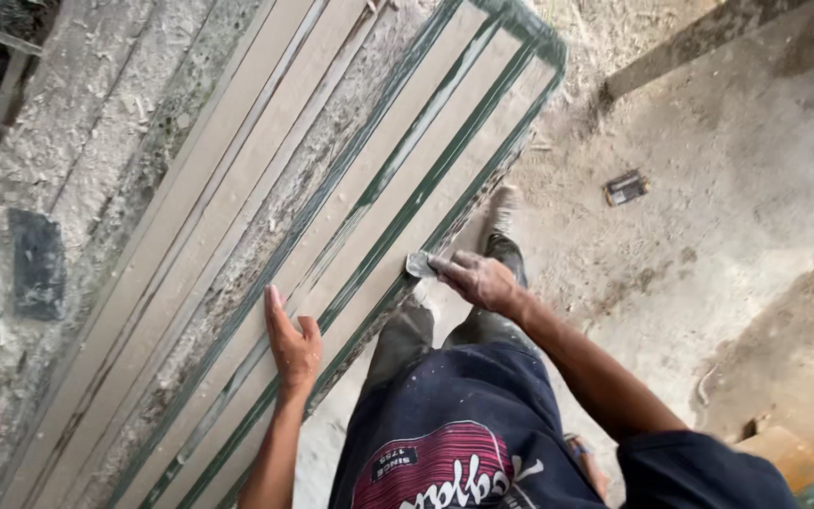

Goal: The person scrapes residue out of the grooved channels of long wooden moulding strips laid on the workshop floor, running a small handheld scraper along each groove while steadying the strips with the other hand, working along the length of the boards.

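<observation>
Green-edged wooden panel [369, 188]: right hand [482, 281] pinches sandpaper [418, 264] at its four-o'clock edge, left hand [292, 344] flat, empty; slipping could scrape knuckles.

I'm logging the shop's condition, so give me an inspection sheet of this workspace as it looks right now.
Surface: long bench thick with sawdust and shavings.
Job's things: long wooden frame with pale panels and green-painted rails, lying slantwise; small grey pad, probably sandpaper, against its near rail.
Clutter: dark flat slab on the bench; small dark block on the floor.
Hands: left hand flat on a panel; right hand pressing the pad.
Cables: nothing seen.
Surroundings: dusty concrete floor; wooden pieces at lower right.
</observation>
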